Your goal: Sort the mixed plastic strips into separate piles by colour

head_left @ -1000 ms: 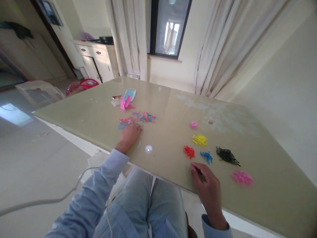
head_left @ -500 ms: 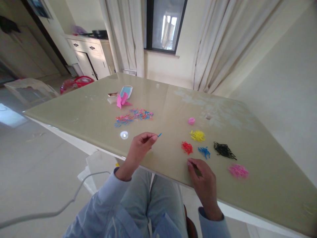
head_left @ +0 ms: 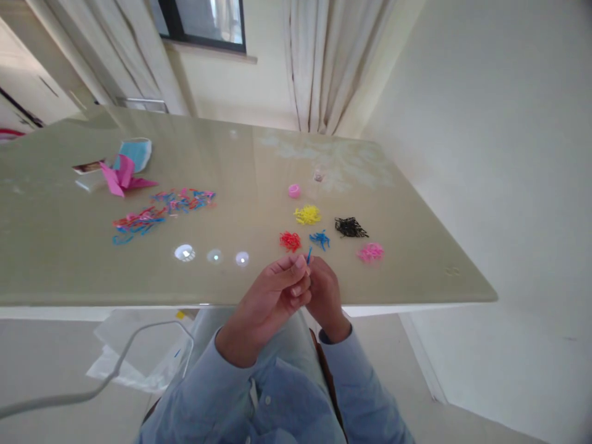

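Note:
My left hand (head_left: pixel 274 290) pinches a thin blue rubber band (head_left: pixel 309 254) between thumb and fingertips, its end sticking up. My right hand (head_left: pixel 325 290) is closed and meets the left just behind it; its fingertips are mostly hidden, so what they hold cannot be seen. Just beyond my hands lie a pile of red bands (head_left: pixel 290 241), a small pile of blue bands (head_left: pixel 320 239) and a pile of yellow bands (head_left: pixel 308 214). To the right are a black pile (head_left: pixel 350 227) and a pink pile (head_left: pixel 370 252).
On the left of the glossy table (head_left: pixel 240 283) lie mixed coloured bands (head_left: pixel 139 222), a pink folded-paper piece (head_left: pixel 123 177) and a blue face mask (head_left: pixel 135 154). A small pink round object (head_left: pixel 294 191) sits past the yellow pile. A grey cable (head_left: pixel 92 394) runs at lower left.
My left hand has moved right with the blue band and met my right hand near the red and blue piles. The camera view has turned right.

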Action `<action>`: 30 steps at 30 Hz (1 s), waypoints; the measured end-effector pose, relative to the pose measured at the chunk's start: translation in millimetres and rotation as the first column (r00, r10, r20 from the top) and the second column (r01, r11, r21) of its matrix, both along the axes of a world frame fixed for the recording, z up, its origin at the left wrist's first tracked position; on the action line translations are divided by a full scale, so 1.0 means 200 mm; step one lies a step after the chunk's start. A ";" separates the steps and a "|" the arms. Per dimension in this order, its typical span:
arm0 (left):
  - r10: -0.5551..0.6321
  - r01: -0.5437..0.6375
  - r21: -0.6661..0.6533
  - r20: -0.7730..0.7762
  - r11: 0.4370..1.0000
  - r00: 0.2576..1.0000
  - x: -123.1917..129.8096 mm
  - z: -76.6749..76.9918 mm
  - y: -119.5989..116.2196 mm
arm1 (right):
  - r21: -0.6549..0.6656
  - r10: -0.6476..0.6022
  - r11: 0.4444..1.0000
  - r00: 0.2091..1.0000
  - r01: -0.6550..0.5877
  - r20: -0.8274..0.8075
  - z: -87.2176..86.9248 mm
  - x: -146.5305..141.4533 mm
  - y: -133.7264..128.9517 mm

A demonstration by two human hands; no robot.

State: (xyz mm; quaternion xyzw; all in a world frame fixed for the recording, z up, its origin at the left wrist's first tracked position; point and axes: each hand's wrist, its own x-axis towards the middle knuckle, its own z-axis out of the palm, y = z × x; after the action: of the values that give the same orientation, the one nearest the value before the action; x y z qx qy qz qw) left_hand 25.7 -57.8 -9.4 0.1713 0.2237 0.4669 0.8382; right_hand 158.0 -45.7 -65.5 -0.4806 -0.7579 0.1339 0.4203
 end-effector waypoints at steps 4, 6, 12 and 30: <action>0.002 -0.003 -0.018 -0.009 1.000 1.000 0.06 0.01 0.02 | -0.029 -0.010 1.000 1.000 0.010 -0.017 -0.01 0.01 -0.01; 0.023 -0.020 0.030 -0.089 0.999 0.996 0.08 0.01 0.04 | -0.027 -0.037 0.999 0.999 0.037 0.008 -0.02 0.01 -0.01; 0.366 0.020 0.502 -0.658 0.865 0.658 0.07 0.03 0.15 | -0.033 -0.022 0.999 1.000 0.022 0.009 -0.03 0.00 0.00; 0.784 0.853 0.340 -0.608 0.396 -0.122 0.17 -0.11 0.56 | -0.048 0.142 0.988 0.989 -0.143 -0.029 -0.02 0.03 -0.01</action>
State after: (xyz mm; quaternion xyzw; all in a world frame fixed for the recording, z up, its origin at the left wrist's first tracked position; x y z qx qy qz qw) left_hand 59.6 54.5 -30.7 0.8822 0.4465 0.1300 0.0733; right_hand 163.1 -48.4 -69.5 -0.4337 -0.7813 0.1888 0.4071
